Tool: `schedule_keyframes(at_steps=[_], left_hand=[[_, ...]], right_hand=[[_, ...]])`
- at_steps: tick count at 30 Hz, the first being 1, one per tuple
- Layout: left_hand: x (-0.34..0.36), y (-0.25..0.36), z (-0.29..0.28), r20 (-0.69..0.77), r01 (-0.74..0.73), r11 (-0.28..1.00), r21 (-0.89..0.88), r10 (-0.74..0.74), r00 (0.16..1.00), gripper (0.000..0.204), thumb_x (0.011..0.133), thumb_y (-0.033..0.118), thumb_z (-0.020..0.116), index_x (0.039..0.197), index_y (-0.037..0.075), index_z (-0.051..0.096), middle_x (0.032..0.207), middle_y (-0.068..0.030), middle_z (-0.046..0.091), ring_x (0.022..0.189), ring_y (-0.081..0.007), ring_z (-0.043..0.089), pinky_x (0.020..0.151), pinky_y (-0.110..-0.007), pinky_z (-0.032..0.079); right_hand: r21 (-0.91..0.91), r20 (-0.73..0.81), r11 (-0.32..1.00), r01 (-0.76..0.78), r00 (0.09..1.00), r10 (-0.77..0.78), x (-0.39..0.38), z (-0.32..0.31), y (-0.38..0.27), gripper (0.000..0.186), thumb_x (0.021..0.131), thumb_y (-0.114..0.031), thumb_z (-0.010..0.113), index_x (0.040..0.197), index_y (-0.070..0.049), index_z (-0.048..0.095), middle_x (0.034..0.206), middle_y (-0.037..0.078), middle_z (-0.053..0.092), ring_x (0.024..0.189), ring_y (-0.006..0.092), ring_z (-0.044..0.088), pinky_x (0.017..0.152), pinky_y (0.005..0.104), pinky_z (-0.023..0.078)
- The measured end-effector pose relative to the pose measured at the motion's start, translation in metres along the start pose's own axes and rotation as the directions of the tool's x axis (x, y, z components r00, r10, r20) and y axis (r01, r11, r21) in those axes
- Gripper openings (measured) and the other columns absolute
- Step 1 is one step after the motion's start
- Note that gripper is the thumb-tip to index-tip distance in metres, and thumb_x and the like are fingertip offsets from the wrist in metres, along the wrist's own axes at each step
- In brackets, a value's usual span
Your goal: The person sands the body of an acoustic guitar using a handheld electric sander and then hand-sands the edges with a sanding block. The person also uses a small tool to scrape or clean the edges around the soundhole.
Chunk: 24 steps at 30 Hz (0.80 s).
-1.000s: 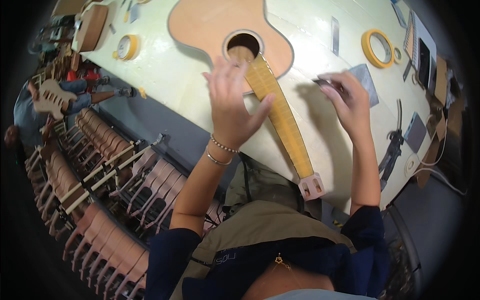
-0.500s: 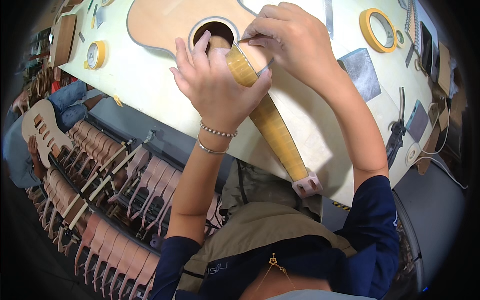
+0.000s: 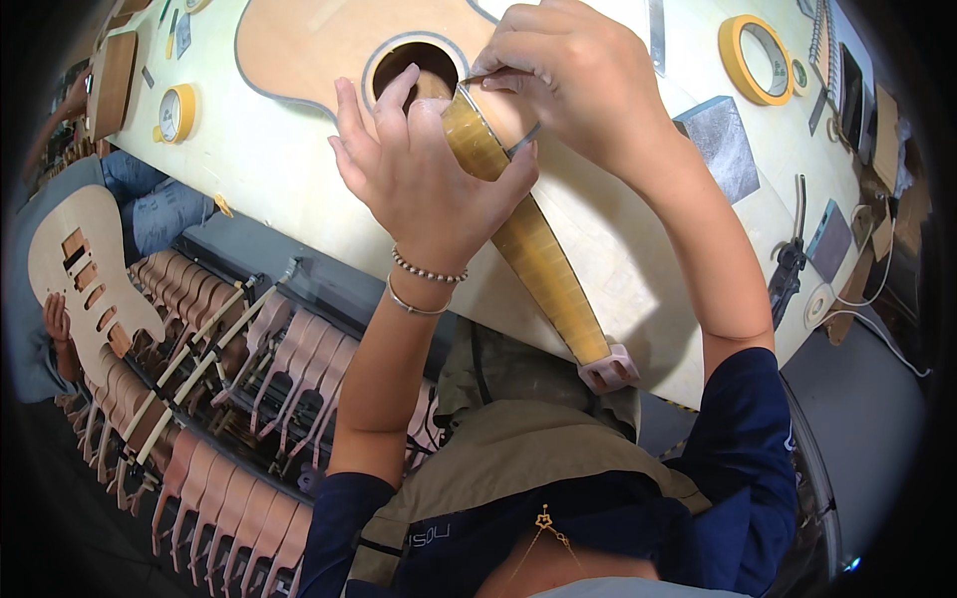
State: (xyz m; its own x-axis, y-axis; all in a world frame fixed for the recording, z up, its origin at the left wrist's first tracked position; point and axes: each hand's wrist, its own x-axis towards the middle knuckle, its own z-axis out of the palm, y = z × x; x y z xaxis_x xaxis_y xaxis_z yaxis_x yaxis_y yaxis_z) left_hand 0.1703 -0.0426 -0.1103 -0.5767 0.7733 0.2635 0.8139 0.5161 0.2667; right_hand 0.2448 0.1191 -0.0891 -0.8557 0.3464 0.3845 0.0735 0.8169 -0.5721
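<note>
An acoustic guitar with a pale top lies on the table, its round soundhole beside my left hand. Its neck slants toward me, the fretboard covered in yellow tape, ending in a pinkish slotted headstock. My left hand straddles the body end of the fretboard, fingers spread at the soundhole and thumb at the neck's right edge. My right hand is closed in a pinch by the fretboard's end corner. Whatever small thing its fingertips hold is hidden.
Yellow tape rolls lie on the table, with a grey sheet and a black clamp-like tool at right. Racks of guitar necks stand at lower left. Beside them a person holds an electric guitar body.
The acoustic guitar and my left hand have shifted slightly left. My right hand keeps its pinch at the fretboard corner. At left, the other person's guitar body has moved and turned.
</note>
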Motion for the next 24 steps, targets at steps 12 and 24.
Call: schedule_keyframes(at_steps=[12,24], left_hand=[[-0.002,-0.003,0.004,-0.062,-0.043,0.998,-0.053,0.04,0.997,0.072,0.065,0.045,0.087,0.116,0.007,0.055,0.139,-0.0097,0.054,0.143,-0.0504,0.027,0.11,-0.063,0.025],[-0.001,-0.003,0.004,-0.048,-0.032,0.998,-0.049,0.03,0.998,0.072,0.064,0.046,0.086,0.117,0.008,0.055,0.138,-0.007,0.053,0.144,-0.0503,0.026,0.11,-0.063,0.024]], right_hand=[[-0.034,-0.047,0.999,0.03,0.998,-0.031,-0.007,0.007,0.01,0.005,0.073,-0.018,0.071,0.076,-0.014,0.072,0.077,-0.002,0.065,0.077,0.0217,0.064,0.063,0.0353,0.053],[-0.048,-0.02,0.999,0.013,1.0,-0.014,-0.001,0.006,0.006,0.006,0.07,-0.018,0.07,0.074,-0.013,0.069,0.075,-0.001,0.063,0.074,0.0233,0.062,0.061,0.0372,0.053]])
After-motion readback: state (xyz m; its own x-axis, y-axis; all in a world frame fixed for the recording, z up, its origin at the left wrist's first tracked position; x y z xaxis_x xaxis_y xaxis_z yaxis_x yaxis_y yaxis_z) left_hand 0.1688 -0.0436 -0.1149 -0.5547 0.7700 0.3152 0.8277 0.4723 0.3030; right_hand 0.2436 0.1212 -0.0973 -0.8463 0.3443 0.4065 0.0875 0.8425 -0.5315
